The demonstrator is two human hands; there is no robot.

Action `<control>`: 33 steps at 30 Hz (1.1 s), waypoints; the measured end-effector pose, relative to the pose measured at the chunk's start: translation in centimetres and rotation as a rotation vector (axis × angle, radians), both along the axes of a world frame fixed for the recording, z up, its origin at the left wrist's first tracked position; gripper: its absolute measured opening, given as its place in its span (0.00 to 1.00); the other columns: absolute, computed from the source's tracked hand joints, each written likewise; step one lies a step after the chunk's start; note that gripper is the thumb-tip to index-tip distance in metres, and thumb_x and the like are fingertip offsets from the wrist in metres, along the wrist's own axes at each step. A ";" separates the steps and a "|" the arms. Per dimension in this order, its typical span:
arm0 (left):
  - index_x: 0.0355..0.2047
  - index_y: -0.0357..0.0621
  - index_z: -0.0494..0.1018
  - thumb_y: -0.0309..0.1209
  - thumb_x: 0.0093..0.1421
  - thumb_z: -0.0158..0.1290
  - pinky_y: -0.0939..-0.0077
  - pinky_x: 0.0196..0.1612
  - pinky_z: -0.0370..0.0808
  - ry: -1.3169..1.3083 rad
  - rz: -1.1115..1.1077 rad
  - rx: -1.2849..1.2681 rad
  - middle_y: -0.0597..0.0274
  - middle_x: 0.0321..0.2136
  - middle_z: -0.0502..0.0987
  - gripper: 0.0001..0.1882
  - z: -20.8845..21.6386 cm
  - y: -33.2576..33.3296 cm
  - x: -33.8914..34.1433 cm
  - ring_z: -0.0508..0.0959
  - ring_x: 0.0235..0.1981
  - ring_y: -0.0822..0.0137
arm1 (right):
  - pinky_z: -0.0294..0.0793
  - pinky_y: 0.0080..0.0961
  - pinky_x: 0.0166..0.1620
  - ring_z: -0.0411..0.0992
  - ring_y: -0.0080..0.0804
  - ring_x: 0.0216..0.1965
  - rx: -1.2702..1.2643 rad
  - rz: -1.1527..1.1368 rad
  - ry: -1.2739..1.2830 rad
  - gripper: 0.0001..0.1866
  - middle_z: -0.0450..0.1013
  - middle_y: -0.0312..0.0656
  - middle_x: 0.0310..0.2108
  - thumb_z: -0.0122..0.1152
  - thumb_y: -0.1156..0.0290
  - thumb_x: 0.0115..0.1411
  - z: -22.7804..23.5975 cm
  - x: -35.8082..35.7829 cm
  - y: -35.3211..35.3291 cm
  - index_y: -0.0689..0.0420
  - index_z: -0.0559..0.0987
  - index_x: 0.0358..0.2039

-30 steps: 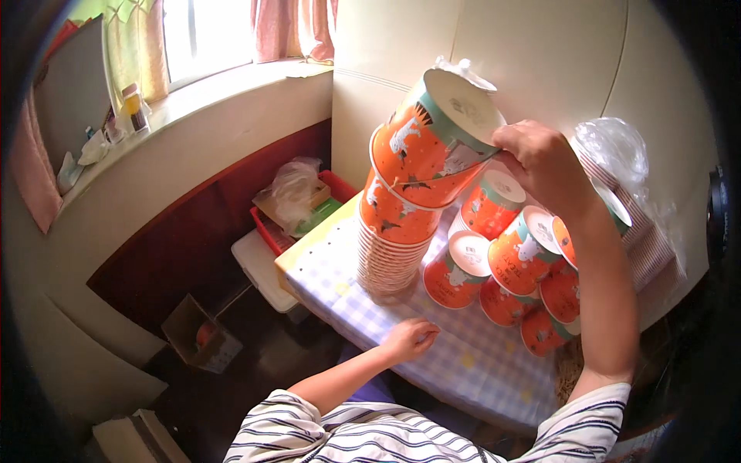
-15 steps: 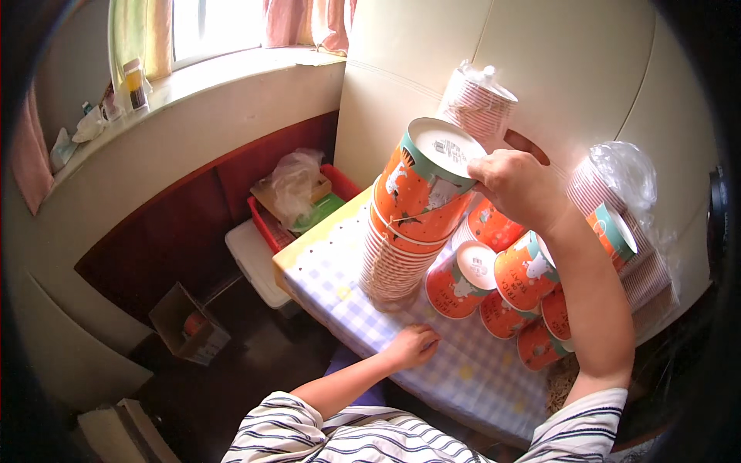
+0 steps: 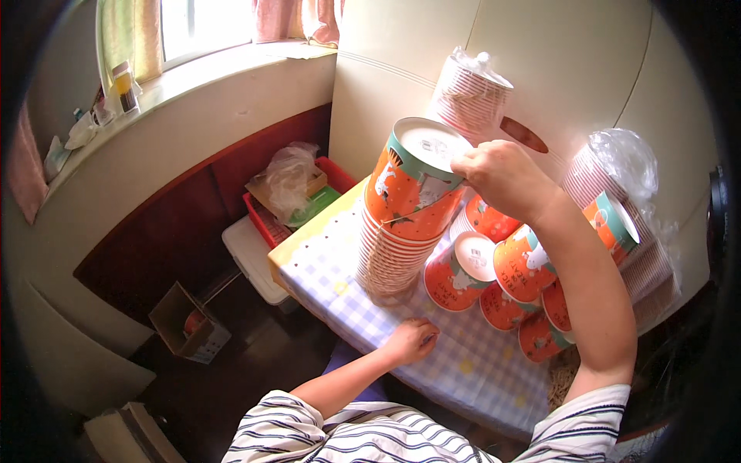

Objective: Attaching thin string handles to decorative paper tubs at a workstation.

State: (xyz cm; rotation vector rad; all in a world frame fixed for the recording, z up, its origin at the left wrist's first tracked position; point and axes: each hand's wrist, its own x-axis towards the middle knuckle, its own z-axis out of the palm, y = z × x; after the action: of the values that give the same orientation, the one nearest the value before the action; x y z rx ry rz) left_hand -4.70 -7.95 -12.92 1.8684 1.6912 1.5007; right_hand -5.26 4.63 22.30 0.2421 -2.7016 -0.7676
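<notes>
My right hand (image 3: 502,174) grips the edge of an upside-down orange paper bucket (image 3: 405,185) with a teal band, its white base facing up. That bucket sits over the top of a tall stack of nested buckets (image 3: 392,262), which has string handles bunched along its side. My left hand (image 3: 413,341) lies at the front edge of the table with its fingers curled in; nothing shows in it. Right of the stack, several more orange buckets (image 3: 455,278) are piled on their sides and bases, partly behind my right forearm.
A checked cloth covers the table (image 3: 463,370). Plastic-wrapped bucket stacks stand at the back (image 3: 467,96) and right (image 3: 617,177). Left of the table are a red crate (image 3: 258,224) on a white lidded box (image 3: 251,266) and an open carton (image 3: 189,328) on the floor.
My right hand has lowered the top bucket further down over the stack, so less shows beneath it. My left hand stays at the table edge. The view has shifted slightly.
</notes>
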 end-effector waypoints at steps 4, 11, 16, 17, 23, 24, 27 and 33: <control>0.31 0.40 0.75 0.28 0.49 0.53 0.62 0.39 0.73 -0.012 0.003 -0.024 0.52 0.30 0.76 0.09 0.4 -0.2 0.0 0.76 0.34 0.52 | 0.75 0.32 0.32 0.76 0.37 0.30 0.004 -0.024 -0.008 0.05 0.75 0.42 0.25 0.51 0.77 0.49 -0.1 0.0 0.1 0.55 0.76 0.25; 0.31 0.40 0.76 0.29 0.49 0.53 0.62 0.40 0.73 -0.005 0.002 -0.034 0.52 0.31 0.76 0.09 0.1 0.0 0.1 0.76 0.35 0.52 | 0.72 0.33 0.33 0.74 0.39 0.28 -0.026 -0.005 0.005 0.02 0.74 0.42 0.23 0.55 0.77 0.48 -0.4 -0.1 0.2 0.55 0.74 0.24; 0.31 0.40 0.76 0.28 0.49 0.54 0.62 0.39 0.73 -0.018 0.003 -0.014 0.52 0.30 0.76 0.09 0.1 0.0 0.1 0.76 0.34 0.52 | 0.72 0.33 0.33 0.74 0.39 0.28 -0.020 -0.004 0.000 0.02 0.73 0.41 0.23 0.54 0.77 0.48 -0.3 -0.1 -0.3 0.56 0.74 0.24; 0.31 0.40 0.75 0.28 0.49 0.54 0.62 0.39 0.73 -0.015 0.001 -0.021 0.53 0.30 0.76 0.09 0.2 0.0 0.1 0.76 0.34 0.52 | 0.74 0.31 0.33 0.75 0.37 0.29 0.004 -0.007 -0.004 0.03 0.74 0.41 0.24 0.54 0.77 0.48 -0.2 -0.1 -0.4 0.55 0.75 0.25; 0.31 0.39 0.75 0.28 0.48 0.54 0.63 0.38 0.73 -0.010 0.003 -0.017 0.53 0.29 0.76 0.09 0.1 0.1 0.1 0.76 0.33 0.53 | 0.74 0.31 0.32 0.75 0.37 0.29 0.017 0.009 0.028 0.04 0.74 0.41 0.24 0.54 0.77 0.48 -0.7 0.2 -0.2 0.55 0.75 0.25; 0.31 0.39 0.75 0.28 0.48 0.54 0.63 0.38 0.73 -0.005 0.003 -0.005 0.53 0.29 0.76 0.09 0.0 0.2 0.1 0.76 0.33 0.53 | 0.72 0.32 0.33 0.73 0.40 0.28 -0.009 0.017 0.044 0.03 0.73 0.41 0.23 0.55 0.78 0.47 -0.8 0.2 0.0 0.56 0.74 0.25; 0.31 0.39 0.75 0.27 0.48 0.54 0.63 0.38 0.73 -0.022 0.005 -0.018 0.52 0.29 0.76 0.09 0.2 0.0 0.2 0.76 0.33 0.53 | 0.72 0.32 0.33 0.73 0.39 0.28 -0.014 0.029 0.040 0.04 0.73 0.41 0.24 0.57 0.77 0.47 -1.0 0.4 0.1 0.56 0.73 0.25; 0.32 0.38 0.75 0.27 0.48 0.53 0.63 0.38 0.73 -0.027 -0.017 -0.026 0.52 0.29 0.76 0.10 0.2 0.1 0.0 0.75 0.33 0.52 | 0.73 0.30 0.35 0.74 0.33 0.33 -0.015 -0.033 0.041 0.07 0.74 0.40 0.29 0.55 0.77 0.48 -0.9 1.5 -0.5 0.56 0.75 0.30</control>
State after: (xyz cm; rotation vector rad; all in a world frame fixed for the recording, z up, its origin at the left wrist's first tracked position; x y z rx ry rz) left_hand -4.70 -7.87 -12.67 1.8361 1.6705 1.4838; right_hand -3.76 4.10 21.36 0.1762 -2.6781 -0.7528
